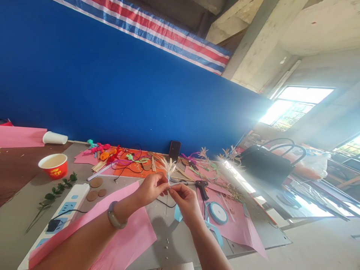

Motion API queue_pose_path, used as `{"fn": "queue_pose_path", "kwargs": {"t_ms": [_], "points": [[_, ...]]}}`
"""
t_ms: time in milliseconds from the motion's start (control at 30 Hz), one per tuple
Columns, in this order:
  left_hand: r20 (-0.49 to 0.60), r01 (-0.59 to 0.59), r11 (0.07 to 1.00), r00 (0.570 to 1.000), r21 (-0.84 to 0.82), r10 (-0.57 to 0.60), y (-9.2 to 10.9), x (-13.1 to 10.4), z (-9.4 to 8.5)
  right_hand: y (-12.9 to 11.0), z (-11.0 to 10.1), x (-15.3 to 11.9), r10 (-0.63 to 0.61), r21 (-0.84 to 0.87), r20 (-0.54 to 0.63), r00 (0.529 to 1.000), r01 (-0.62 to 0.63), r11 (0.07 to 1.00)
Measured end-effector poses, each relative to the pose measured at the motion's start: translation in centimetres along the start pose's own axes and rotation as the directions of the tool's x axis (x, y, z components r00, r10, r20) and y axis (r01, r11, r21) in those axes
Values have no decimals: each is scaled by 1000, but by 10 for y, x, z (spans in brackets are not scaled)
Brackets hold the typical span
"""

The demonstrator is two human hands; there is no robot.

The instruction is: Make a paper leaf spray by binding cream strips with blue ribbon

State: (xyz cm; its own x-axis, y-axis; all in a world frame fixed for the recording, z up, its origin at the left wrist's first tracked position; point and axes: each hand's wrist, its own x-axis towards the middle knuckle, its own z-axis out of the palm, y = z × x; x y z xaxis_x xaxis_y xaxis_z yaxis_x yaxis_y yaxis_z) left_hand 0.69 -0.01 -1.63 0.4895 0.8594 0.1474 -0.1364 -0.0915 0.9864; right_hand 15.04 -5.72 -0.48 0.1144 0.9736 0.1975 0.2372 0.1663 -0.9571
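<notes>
Over the middle of the table, a pale dried flower (pixel 168 166) stands upright on a thin dark stem. My left hand (pixel 153 187), with a grey bangle on its wrist, pinches it just below the petals. Fingertips of my right hand (pixel 184 198) are closed close beside it, on the end of a light-blue ribbon at the stem. The ribbon (pixel 178 213) hangs down behind my right hand. To the right lies the ribbon roll (pixel 218 213) on pink paper, with a black glue gun (pixel 202 189) above it.
A white power strip (pixel 66 210), a red paper cup (pixel 54 167) and a green leafy sprig (pixel 54 193) are at the left. Pink paper (pixel 135 228) lies under my left forearm. A phone (pixel 174 150) leans at the back. A black bag (pixel 264 163) stands at the right.
</notes>
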Motion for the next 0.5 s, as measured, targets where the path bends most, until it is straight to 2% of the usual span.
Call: {"fn": "queue_pose_path", "kwargs": {"t_ms": [267,500], "points": [[-2,-7,1000,1000,-21,7,-3,0,1,0,1,-2,15,12,-9,1000,-15,1000],[-89,8,999,996,35,-5,-5,1,5,3,4,0,2,-6,-34,999,-2,1000]]}}
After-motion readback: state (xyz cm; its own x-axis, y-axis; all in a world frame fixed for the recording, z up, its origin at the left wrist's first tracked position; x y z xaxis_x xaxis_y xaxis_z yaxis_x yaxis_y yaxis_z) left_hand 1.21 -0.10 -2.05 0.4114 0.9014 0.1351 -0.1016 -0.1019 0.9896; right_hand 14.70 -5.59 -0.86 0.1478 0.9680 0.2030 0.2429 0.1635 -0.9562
